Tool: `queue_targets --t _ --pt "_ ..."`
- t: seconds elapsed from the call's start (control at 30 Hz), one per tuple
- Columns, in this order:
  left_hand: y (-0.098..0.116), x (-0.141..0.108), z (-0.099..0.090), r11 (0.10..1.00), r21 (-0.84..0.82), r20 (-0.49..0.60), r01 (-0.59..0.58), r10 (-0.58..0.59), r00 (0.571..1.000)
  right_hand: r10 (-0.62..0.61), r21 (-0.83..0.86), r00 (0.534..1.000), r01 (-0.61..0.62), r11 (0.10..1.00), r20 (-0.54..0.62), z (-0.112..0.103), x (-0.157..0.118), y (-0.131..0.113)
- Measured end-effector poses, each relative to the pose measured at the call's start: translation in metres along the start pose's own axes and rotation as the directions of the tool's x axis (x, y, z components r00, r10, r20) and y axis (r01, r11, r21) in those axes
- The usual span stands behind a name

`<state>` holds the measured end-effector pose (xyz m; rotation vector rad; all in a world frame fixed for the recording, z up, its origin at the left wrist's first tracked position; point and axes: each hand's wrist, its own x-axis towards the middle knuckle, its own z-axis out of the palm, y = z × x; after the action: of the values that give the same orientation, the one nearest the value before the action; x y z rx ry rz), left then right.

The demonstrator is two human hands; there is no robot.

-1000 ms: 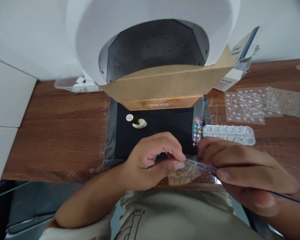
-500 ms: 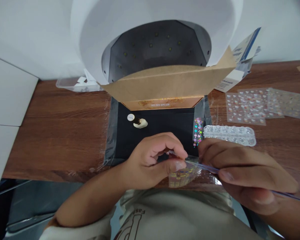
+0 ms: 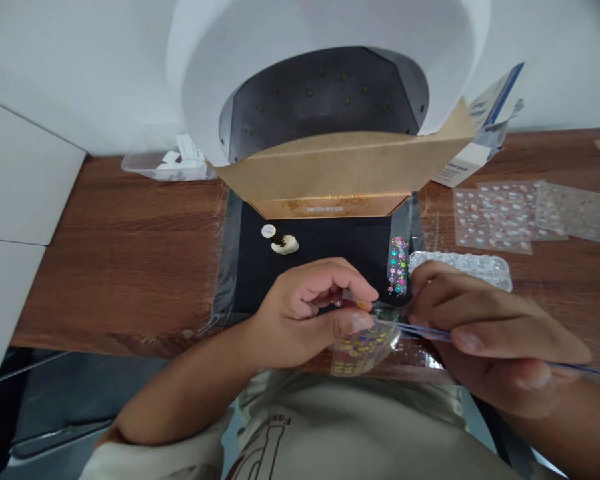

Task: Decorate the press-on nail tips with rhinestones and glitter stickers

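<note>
My left hand (image 3: 315,310) pinches a small piece with an orange mark (image 3: 363,305) between thumb and forefinger; the fingers hide most of it. My right hand (image 3: 495,327) is closed on slim blue tweezers (image 3: 425,329), whose tips reach the left thumb and the pinched piece. Whether the tips grip anything, I cannot tell. Just under the tweezers is a clear sticker sheet (image 3: 363,353) with gold and blue patterns, near the table's front edge. A strip of shiny flower stickers (image 3: 398,263) lies beyond, between the hands.
A white nail lamp (image 3: 205,87) stands on a brown cardboard box (image 3: 350,160) at the back. A nail polish bottle (image 3: 286,245) lies on the black mat (image 3: 330,237). To the right are a clear compartment case (image 3: 485,269) and sticker sheets (image 3: 497,220).
The tweezer prongs now show apart, and the orange mark between my left fingers has come into view. Both hands stay close together; the whole view has shifted slightly.
</note>
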<state>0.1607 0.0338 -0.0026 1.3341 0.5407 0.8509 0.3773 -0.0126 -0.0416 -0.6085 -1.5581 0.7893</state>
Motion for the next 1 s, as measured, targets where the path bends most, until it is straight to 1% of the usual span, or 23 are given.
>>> queue_targets --t 0.1,0.2,0.37,0.43,0.53,0.67,0.83,1.0 --pt "-0.001 0.000 -0.001 1.000 -0.013 0.004 0.008 -0.008 1.000 -0.128 -0.046 0.992 0.127 0.991 -0.012 0.002 0.000 0.005" --pt "-0.001 0.000 0.000 1.000 -0.024 -0.003 0.015 -0.016 1.000 -0.176 -0.078 0.983 0.172 0.982 -0.046 0.005 0.000 0.009" --pt "-0.001 0.000 0.000 1.000 -0.024 -0.007 -0.005 0.005 1.000 -0.214 -0.055 0.977 0.213 0.976 -0.022 0.006 0.000 0.012" --pt "-0.001 0.001 -0.001 1.000 -0.008 -0.004 -0.013 0.013 1.000 -0.216 -0.026 0.976 0.216 0.976 -0.024 0.005 -0.001 0.012" --pt "-0.001 0.001 -0.001 1.000 0.008 -0.009 -0.009 0.009 1.000 -0.189 -0.019 0.981 0.189 0.982 -0.037 0.005 -0.003 0.012" --pt "-0.001 0.001 -0.001 1.000 -0.005 -0.008 -0.004 0.004 1.000 -0.146 -0.015 0.988 0.145 0.989 -0.042 0.004 -0.006 0.011" --pt "-0.001 0.000 -0.001 1.000 -0.007 -0.006 -0.010 0.010 1.000 -0.124 0.013 0.991 0.124 0.992 -0.055 0.004 -0.006 0.011" --pt "-0.001 0.001 -0.001 1.000 0.025 -0.018 -0.014 0.015 1.000 -0.091 -0.002 0.994 0.091 0.996 -0.064 0.004 -0.005 0.010"
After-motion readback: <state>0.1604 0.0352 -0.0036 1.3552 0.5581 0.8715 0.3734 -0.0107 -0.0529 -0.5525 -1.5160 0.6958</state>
